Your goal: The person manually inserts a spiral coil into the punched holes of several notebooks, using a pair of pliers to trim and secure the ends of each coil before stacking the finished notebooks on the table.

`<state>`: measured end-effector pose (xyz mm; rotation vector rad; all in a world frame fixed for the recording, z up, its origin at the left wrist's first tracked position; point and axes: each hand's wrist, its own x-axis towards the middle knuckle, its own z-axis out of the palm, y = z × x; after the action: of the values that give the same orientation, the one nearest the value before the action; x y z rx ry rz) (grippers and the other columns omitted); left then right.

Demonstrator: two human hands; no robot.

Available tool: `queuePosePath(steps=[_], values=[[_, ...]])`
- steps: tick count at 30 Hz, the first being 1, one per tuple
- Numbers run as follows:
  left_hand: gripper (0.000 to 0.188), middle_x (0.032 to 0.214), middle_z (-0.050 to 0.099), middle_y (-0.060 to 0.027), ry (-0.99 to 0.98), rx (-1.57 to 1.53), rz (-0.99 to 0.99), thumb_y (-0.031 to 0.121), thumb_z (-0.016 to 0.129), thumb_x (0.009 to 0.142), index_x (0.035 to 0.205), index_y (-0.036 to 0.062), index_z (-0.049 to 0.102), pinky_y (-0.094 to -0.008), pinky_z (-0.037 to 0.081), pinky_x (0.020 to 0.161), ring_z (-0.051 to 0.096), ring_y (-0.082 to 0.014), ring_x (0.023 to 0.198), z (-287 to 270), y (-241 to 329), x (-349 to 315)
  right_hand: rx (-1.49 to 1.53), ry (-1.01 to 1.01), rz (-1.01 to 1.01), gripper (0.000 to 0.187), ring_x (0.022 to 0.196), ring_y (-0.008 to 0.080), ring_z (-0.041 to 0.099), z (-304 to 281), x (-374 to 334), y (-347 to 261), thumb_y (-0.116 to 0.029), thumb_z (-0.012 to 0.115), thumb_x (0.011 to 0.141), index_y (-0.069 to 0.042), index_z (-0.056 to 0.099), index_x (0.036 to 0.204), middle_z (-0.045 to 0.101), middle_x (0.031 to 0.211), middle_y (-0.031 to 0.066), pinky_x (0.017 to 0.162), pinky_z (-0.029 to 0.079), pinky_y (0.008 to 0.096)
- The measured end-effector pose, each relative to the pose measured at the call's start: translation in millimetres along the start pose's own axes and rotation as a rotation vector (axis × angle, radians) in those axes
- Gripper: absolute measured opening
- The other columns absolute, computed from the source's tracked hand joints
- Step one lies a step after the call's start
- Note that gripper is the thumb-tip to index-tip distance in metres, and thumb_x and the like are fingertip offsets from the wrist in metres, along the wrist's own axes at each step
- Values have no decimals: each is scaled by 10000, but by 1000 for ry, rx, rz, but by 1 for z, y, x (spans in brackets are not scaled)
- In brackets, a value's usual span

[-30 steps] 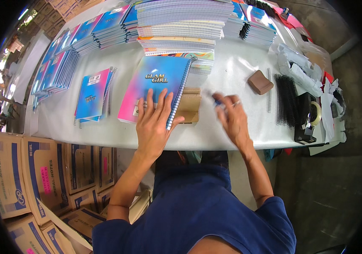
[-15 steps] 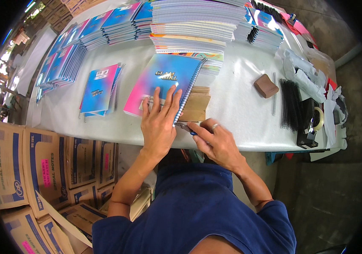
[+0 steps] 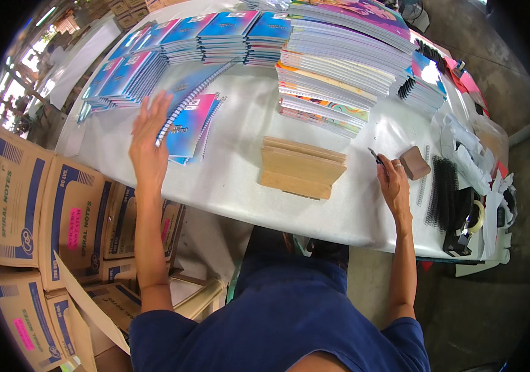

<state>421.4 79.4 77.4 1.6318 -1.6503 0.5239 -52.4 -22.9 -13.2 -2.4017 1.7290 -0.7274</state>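
Hands: two are showing; left hand [image 3: 148, 131] at 10 o'clock, right hand [image 3: 394, 181] at 3;
Tilted notebook [image 3: 187, 87]: one is leaning at 10;
Slim tool [image 3: 374, 154]: one is poking out at 3;
Cardboard stand [image 3: 302, 177]: one is standing near centre;
Brown block [image 3: 415, 162]: one is resting at 3;
Pink labels [image 3: 74, 228]: three are showing around 8.

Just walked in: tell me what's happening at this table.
A person's left hand is at a tilted, motion-blurred notebook over a small pile; its grip is hard to make out. The right hand holds a small tool beside a brown block. Folded cardboard stands on the table between the hands, and a tall stack rises behind it.
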Motion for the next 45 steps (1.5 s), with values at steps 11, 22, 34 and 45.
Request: queuePosePath(steps=[11,22,34,45], values=[[739,1485,414,-52,-845,-359,-207,183,761,740,1414,178,458,-518,140,1157,244,-279,1438,54,-98,-41,840,241,144,658,930,162,632,-146,190,-28,-594,544,897,20,626,1118,655,965,93,847,509,307],[436,1214,636,-146,-563,-33,-725,361,577,918,1273,107,594,-381,479,929,637,-314,1068,71,-177,-45,488,-74,199,374,490,11,433,-162,247,-66,-420,727,828,-49,693,857,523,627,-51,473,409,132],[612,1462,425,-74,-437,157,-56,195,729,787,1361,232,520,-479,326,1090,286,-332,1398,52,-55,-40,352,-37,98,319,478,9,354,-161,262,-55,-369,714,846,-86,625,727,480,595,-69,450,292,173],[560,1421,477,71,-997,57,43,205,716,788,1318,275,549,-444,358,1103,381,-232,1367,48,-70,-48,380,-52,96,347,454,15,331,-155,268,-50,-395,734,822,-84,619,721,461,554,-60,428,257,199]])
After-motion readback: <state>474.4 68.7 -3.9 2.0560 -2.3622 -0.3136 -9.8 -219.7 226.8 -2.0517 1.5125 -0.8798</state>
